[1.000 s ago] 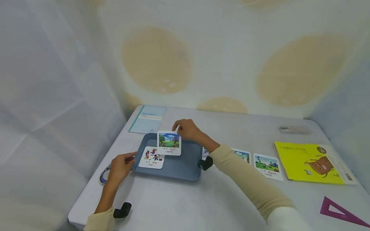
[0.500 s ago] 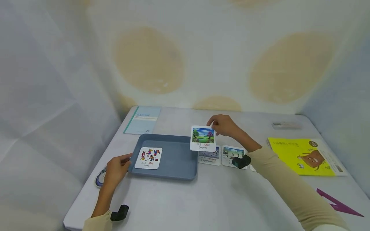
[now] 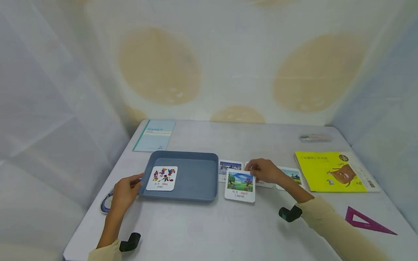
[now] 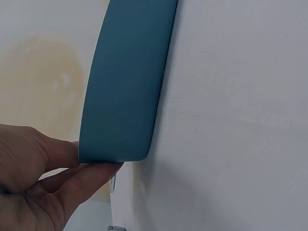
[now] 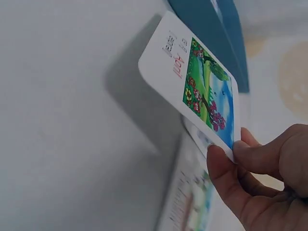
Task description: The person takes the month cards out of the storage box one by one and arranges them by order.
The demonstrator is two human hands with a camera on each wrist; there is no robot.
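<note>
You have bare table (image 3: pixel 209 232) along the bottom of the frame. The tray (image 3: pixel 183 195) blocks the left middle, cards (image 3: pixel 230 166) lie beside it, and a book (image 3: pixel 333 170) sits at right.

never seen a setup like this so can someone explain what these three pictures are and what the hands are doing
No machine here: a person wears three cameras, one on the head and one on each wrist. The wide picture is the head view; the two close-ups come from the wrists. The left hand grips the corner of a blue tray that holds a May card. The right hand pinches an April card, lifted over other cards on the table. Also there: a notebook, a yellow book and a purple triangle.
</note>
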